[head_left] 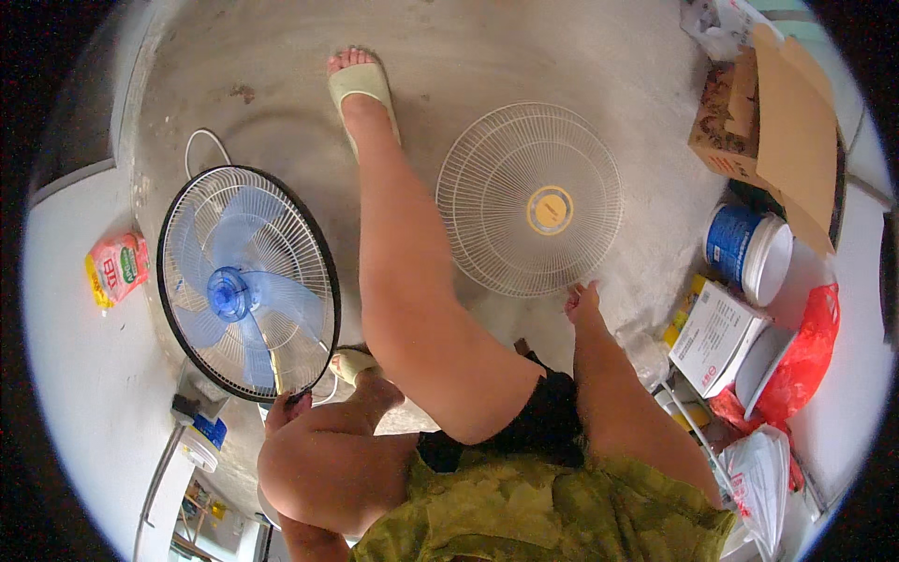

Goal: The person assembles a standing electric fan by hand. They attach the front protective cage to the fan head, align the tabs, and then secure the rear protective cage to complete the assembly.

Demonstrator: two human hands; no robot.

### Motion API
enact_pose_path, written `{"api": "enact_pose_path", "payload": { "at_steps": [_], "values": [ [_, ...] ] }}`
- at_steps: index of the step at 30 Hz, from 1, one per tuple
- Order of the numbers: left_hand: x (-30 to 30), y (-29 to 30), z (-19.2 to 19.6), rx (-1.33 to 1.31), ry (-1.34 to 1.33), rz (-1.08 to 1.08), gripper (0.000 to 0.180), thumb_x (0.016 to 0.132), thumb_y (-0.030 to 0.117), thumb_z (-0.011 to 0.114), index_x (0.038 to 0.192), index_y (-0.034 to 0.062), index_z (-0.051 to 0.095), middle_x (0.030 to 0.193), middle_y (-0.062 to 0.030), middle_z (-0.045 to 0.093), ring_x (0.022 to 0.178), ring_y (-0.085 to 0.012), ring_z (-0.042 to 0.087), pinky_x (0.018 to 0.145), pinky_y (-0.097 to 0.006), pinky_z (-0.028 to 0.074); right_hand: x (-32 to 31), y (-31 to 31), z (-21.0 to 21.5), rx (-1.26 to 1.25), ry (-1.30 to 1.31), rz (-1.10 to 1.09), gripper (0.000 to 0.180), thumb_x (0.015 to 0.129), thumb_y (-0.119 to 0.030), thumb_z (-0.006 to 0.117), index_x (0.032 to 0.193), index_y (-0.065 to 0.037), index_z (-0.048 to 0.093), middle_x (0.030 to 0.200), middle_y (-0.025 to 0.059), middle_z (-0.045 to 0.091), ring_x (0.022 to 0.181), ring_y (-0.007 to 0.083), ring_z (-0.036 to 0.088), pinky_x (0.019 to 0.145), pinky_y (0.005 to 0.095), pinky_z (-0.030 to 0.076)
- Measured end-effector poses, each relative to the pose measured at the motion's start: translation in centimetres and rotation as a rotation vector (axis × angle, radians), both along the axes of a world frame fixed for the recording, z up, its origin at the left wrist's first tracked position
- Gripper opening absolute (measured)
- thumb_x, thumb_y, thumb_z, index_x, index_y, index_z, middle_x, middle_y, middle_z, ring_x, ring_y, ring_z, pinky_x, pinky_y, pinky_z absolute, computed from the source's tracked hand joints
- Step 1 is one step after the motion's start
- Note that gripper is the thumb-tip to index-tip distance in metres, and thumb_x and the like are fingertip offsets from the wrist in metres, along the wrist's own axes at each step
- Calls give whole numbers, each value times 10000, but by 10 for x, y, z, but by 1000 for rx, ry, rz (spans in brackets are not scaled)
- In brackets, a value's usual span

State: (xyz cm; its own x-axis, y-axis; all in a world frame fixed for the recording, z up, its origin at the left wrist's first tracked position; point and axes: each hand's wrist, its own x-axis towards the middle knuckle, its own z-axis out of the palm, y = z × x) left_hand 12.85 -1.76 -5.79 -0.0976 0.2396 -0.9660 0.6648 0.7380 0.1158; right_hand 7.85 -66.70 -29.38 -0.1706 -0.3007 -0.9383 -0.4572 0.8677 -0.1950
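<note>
At the left, an electric fan shows its translucent blue blades, with a black rim around the wire cage behind them. My left hand is closed at the lower edge of that rim, partly hidden by my knee. To the right of my outstretched leg is a round white wire fan grille with a yellow disc in its centre. My right hand has its fingers curled at the grille's lower right edge, seemingly gripping it. Whether the grille rests on the floor I cannot tell.
Along the right wall are an open cardboard box, a blue-and-white bucket, a white carton and a red plastic bag. A pink packet is at the left wall. A white cable loops behind the fan.
</note>
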Motion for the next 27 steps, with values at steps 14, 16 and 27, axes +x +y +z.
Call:
{"api": "enact_pose_path", "payload": {
  "at_steps": [14,16,27],
  "values": [
    [6,-24,14,194,-28,-276,230,889,179,568,933,-47,583,858,-182,669,737,-242,670,648,-302,574,19,-18,0,-195,111,-89,688,885,-691,333,1006,-73,609,593,-4,415,464,129,291,427,274,239],
    [10,-12,9,78,79,-125,224,888,179,573,934,-40,578,852,-172,670,734,-241,670,652,-304,577,20,-14,1,-56,-20,-99,654,868,-706,363,853,-91,586,562,-10,389,457,132,283,419,272,230],
    [-12,-6,-3,9,-32,-239,315,927,212,501,1027,-82,549,928,-210,660,787,-274,668,703,-337,560,111,-20,86,-151,-576,195,731,901,-590,443,1314,14,428,587,-92,402,529,56,375,429,203,318]
  ]
}}
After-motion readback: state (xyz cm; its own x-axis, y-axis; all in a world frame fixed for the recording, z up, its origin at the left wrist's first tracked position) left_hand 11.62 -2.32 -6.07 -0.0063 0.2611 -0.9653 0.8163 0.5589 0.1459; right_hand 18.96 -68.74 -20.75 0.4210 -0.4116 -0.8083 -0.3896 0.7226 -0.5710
